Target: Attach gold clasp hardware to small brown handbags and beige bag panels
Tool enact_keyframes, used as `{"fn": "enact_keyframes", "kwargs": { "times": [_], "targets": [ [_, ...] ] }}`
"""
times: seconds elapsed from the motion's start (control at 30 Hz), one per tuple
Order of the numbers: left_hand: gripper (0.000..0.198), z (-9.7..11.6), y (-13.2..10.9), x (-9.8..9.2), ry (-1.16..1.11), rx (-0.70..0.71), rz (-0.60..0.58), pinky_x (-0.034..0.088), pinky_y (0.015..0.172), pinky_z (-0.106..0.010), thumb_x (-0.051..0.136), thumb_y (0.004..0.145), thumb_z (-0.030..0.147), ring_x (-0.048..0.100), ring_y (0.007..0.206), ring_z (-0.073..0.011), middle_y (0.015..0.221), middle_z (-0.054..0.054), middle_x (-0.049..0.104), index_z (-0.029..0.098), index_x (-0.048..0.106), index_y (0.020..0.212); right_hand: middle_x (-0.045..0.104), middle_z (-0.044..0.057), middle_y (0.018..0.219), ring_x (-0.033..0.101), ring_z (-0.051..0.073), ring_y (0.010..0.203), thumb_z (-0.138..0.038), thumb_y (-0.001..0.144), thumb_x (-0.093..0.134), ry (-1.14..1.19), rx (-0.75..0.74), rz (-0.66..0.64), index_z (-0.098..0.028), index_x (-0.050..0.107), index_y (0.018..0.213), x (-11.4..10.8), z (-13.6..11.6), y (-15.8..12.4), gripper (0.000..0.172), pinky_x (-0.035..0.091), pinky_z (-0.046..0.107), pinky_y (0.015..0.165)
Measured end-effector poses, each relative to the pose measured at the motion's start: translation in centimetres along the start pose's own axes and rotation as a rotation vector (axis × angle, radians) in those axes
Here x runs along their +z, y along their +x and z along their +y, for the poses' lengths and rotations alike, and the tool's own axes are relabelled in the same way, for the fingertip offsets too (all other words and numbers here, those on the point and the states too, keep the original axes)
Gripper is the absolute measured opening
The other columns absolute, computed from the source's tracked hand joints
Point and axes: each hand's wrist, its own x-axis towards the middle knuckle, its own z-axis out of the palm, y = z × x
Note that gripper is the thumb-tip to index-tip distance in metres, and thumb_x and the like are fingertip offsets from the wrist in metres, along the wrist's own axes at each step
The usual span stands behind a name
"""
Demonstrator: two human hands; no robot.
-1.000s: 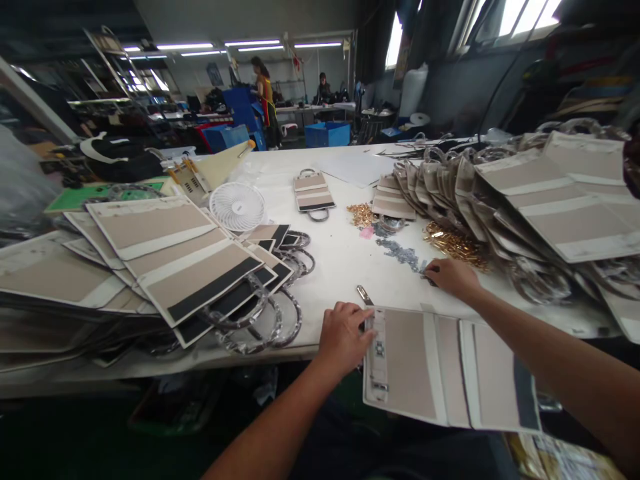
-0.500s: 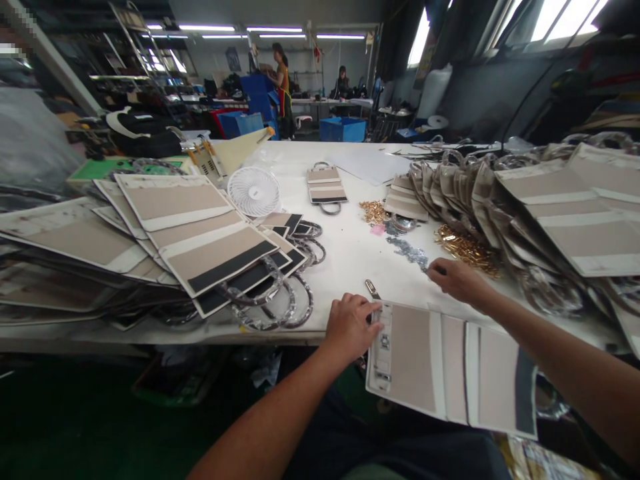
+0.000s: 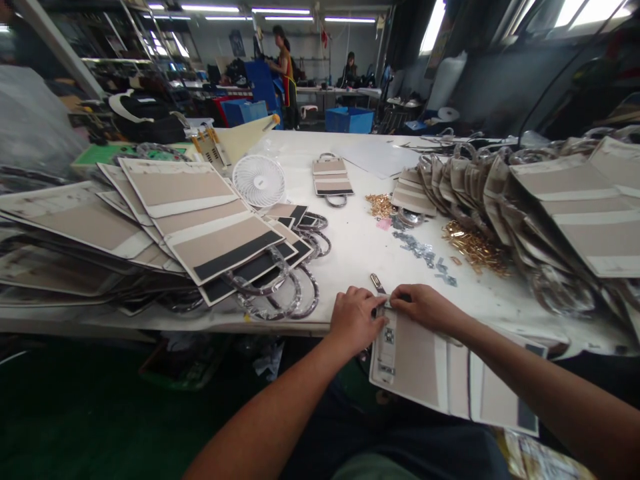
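A beige bag panel [image 3: 420,360] with pale bands and a dark strip rests across my lap and the table's front edge. My left hand [image 3: 356,319] grips its upper left edge, thumb on top. Beside that thumb, my right hand [image 3: 419,305] is pinched at the same corner on what looks like a small metal plate, mostly covered by the fingertips. Past the panel's edge, a gold metal fitting on a dark tab [image 3: 377,283] sticks out. Lower along this edge, metal plates [image 3: 389,335] show on a pale strip.
Grey metal plates [image 3: 420,250] and gold fittings [image 3: 475,248] lie scattered on the white table [image 3: 345,260]. Bag panels with wrapped handles are heaped at left [image 3: 200,220] and right [image 3: 570,200]. A white fan [image 3: 259,181] stands behind the left heap. Two people are in the background.
My right hand has moved left from the grey plates to the panel's upper corner, beside my left hand. Several grey plates are now spread nearer me. My left hand keeps its grip.
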Motion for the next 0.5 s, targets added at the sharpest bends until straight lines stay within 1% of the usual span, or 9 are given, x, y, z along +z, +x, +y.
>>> {"fn": "enact_keyframes", "kwargs": {
  "times": [0.13,0.27,0.4,0.5],
  "targets": [
    [0.042,0.0,0.1,0.0,-0.006,0.0,-0.007,0.044,0.094,-0.045,0.077,0.088,0.042,0.056,0.115,-0.0279,0.117,-0.002,0.071,0.036,0.07,0.129,0.076,0.003,0.085,0.067,0.023,0.082,-0.036,0.091,0.055,-0.046,0.005,-0.005,-0.023,0.072,0.087,-0.1,0.2,-0.2,0.022,0.044,0.031,0.075],
    [0.041,0.0,0.2,0.1,-0.004,0.004,-0.005,0.045,0.094,-0.045,0.078,0.087,0.041,0.056,0.114,-0.0275,0.116,-0.001,0.071,0.037,0.071,0.127,0.076,0.002,0.085,0.067,0.022,0.08,-0.033,0.094,0.056,-0.128,0.029,0.007,-0.024,0.072,0.088,0.4,0.4,-0.2,0.02,0.043,0.03,0.071],
    [0.041,0.0,0.2,0.0,-0.011,-0.007,-0.004,0.045,0.094,-0.045,0.078,0.087,0.041,0.056,0.115,-0.0274,0.117,-0.001,0.071,0.037,0.071,0.127,0.077,0.004,0.092,0.066,0.025,0.084,-0.034,0.093,0.059,-0.234,0.076,0.08,-0.026,0.073,0.092,1.3,0.7,-0.3,0.015,0.039,0.032,0.07],
    [0.04,0.3,0.2,-0.3,-0.015,-0.028,-0.029,0.045,0.097,-0.045,0.077,0.088,0.042,0.056,0.116,-0.0274,0.118,-0.001,0.072,0.037,0.072,0.127,0.076,0.004,0.093,0.066,0.026,0.084,-0.037,0.093,0.061,-0.275,0.11,0.132,-0.028,0.072,0.093,1.8,0.9,-0.5,0.014,0.037,0.032,0.068]
  ]
}}
